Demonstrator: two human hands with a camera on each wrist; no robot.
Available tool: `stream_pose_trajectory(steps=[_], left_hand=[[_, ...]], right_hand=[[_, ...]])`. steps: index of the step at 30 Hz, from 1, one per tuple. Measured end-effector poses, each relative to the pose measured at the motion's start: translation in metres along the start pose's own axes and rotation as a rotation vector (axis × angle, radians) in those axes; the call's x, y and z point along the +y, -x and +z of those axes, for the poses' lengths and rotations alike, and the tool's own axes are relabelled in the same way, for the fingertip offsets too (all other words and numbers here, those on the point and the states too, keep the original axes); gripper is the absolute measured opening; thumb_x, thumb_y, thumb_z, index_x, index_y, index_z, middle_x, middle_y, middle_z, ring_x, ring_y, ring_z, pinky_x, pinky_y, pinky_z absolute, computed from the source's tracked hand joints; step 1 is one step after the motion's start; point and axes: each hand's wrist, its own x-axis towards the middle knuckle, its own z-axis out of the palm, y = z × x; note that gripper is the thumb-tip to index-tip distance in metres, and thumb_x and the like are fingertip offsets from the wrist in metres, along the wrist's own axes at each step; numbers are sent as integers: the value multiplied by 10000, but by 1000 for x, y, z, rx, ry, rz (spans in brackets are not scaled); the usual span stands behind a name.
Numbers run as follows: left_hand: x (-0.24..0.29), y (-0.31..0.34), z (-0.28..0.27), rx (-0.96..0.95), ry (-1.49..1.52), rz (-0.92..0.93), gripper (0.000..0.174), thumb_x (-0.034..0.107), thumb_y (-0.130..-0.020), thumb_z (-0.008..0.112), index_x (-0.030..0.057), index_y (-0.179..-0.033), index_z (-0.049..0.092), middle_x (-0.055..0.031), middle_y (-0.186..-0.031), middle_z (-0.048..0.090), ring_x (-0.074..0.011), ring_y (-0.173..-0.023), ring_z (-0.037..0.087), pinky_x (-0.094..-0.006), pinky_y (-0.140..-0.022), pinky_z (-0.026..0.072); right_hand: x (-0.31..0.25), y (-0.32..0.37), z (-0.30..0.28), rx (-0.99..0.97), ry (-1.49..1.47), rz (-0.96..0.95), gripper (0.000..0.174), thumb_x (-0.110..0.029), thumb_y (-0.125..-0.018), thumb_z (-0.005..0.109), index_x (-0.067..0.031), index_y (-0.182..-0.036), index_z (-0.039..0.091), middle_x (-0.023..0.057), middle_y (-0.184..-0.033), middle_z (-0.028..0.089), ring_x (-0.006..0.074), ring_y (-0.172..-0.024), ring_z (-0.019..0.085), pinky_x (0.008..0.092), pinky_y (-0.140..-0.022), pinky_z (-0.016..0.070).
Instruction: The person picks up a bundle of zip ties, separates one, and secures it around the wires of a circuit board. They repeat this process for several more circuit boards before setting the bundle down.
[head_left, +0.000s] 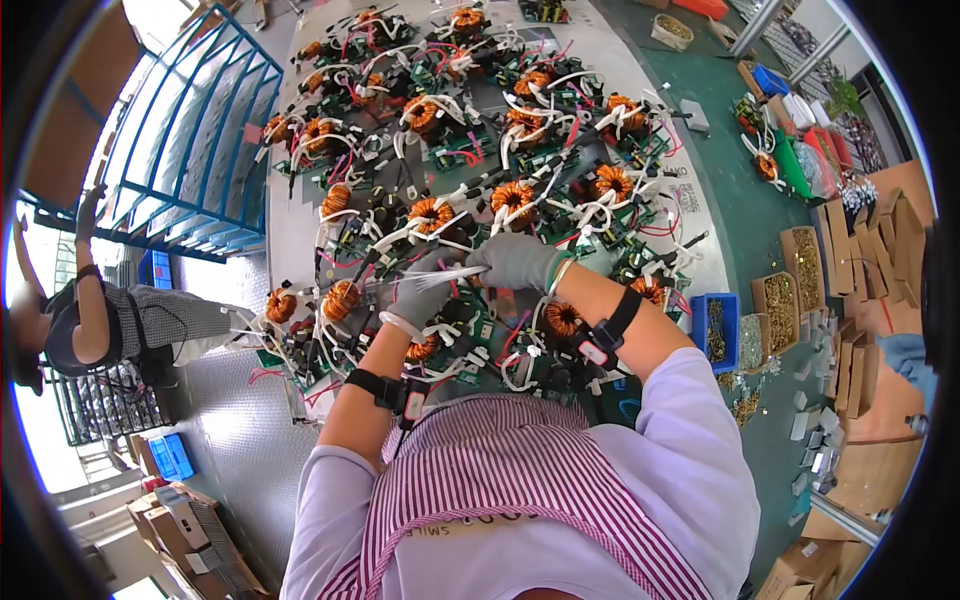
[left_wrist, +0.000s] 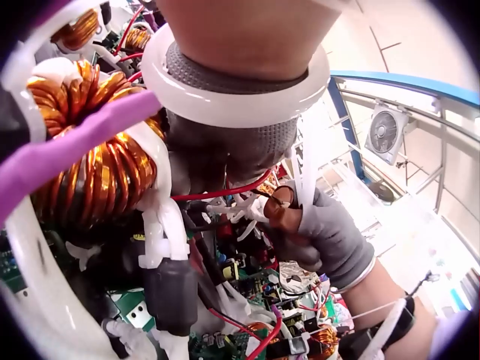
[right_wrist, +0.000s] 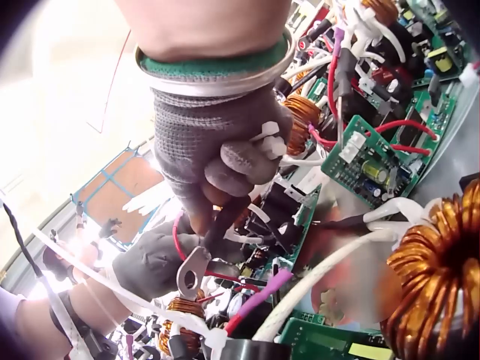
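Observation:
My right hand point(head_left: 515, 262), in a grey glove with bare fingertips, grips a bundle of white cable ties point(head_left: 445, 274). Their small square heads point(right_wrist: 271, 139) stick out between its curled fingers, and the tails fan out over my left hand. Below the right fingertips, a black-sleeved cable ends in a metal ring terminal point(right_wrist: 193, 274). My left hand point(head_left: 422, 292), also gloved, is low among the wires, facing the right hand. A red wire point(left_wrist: 225, 195) runs right under its fingers, whose tips are hidden. Beside it sits a copper-wound coil point(left_wrist: 97, 161) with white leads.
Many green circuit boards with copper coils point(head_left: 513, 200) and tangled leads cover the table point(head_left: 690, 200). A blue bin point(head_left: 715, 332) of small parts stands at right, beside boxes of brass-coloured pieces point(head_left: 780, 305). Another person point(head_left: 150, 320) stands at left near a blue rack point(head_left: 200, 140).

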Motion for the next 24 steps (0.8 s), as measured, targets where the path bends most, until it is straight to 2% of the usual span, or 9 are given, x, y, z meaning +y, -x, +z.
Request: stream_pose_trajectory(steps=[5, 8, 9, 10, 13, 18, 19, 22, 24], left_hand=[[-8, -1, -14, -193, -47, 86, 179, 72, -762, 554, 59, -926, 623, -134, -732, 585, -226, -645, 555, -300, -604, 440], [-26, -4, -7, 7, -194, 261, 221, 83, -770, 520, 82, -959, 634, -141, -738, 589, -240, -658, 566, -311, -619, 443], [14, 0, -18, -179, -152, -91, 265, 106, -785, 484, 111, -1009, 625, -136, -795, 607, -255, -727, 585, -333, -655, 448], [13, 1, -17, -200, -182, -56, 258, 68, -770, 500, 85, -1004, 609, -138, -922, 607, -300, -884, 576, -363, -768, 452], [26, 10, -18, -189, -493, 112, 327, 98, -779, 483, 114, -1095, 564, -135, -1029, 577, -312, -944, 553, -396, -809, 446], [32, 31, -46, -206, -605, 84, 414, 163, -812, 496, 173, -1224, 468, -109, -1060, 578, -320, -990, 542, -398, -853, 434], [30, 40, -57, -164, -509, 106, 334, 125, -780, 497, 80, -1109, 530, -148, -1030, 570, -328, -924, 557, -415, -819, 439], [31, 71, -106, -86, -343, 199, 280, 123, -776, 529, 39, -1042, 548, -140, -947, 583, -306, -832, 583, -378, -777, 458], [52, 105, -142, -48, 10, -7, 292, 136, -807, 579, -1, -1062, 537, -93, -922, 594, -156, -771, 579, -287, -729, 469]], right_hand=[[11, 2, 4, -59, -135, -79, 287, -218, -761, 578, -95, -1017, 621, 84, -798, 635, 218, -739, 606, 333, -710, 457], [27, 7, 11, -10, -555, 23, 310, -250, -767, 629, -34, -990, 620, 39, -715, 604, 130, -699, 573, 276, -650, 444], [27, 11, 8, 36, -787, 122, 321, -271, -765, 669, -19, -959, 625, 0, -668, 565, 58, -607, 505, 219, -544, 401], [27, 11, 13, 210, -1012, 120, 243, -229, -766, 663, -56, -934, 633, -23, -590, 529, 24, -420, 364, 215, -376, 270], [19, 8, 16, 413, -1327, 323, 197, -214, -782, 645, -68, -907, 609, -42, -543, 470, 42, -374, 381, 207, -330, 258], [-16, -1, -1, 481, -923, 95, 223, -194, -795, 610, -68, -978, 618, -32, -563, 499, 50, -404, 432, 211, -366, 331], [-26, 1, -10, 499, -795, 100, 236, -194, -800, 600, -58, -992, 616, -27, -573, 510, 55, -416, 446, 213, -380, 346], [-64, 13, -46, 647, -614, 84, 267, -194, -823, 552, -22, -1021, 603, -13, -598, 535, 72, -461, 488, 223, -429, 380], [-113, 24, -61, 617, -644, 80, 260, -174, -819, 506, -12, -993, 611, -1, -609, 537, 81, -458, 477, 215, -428, 366]])
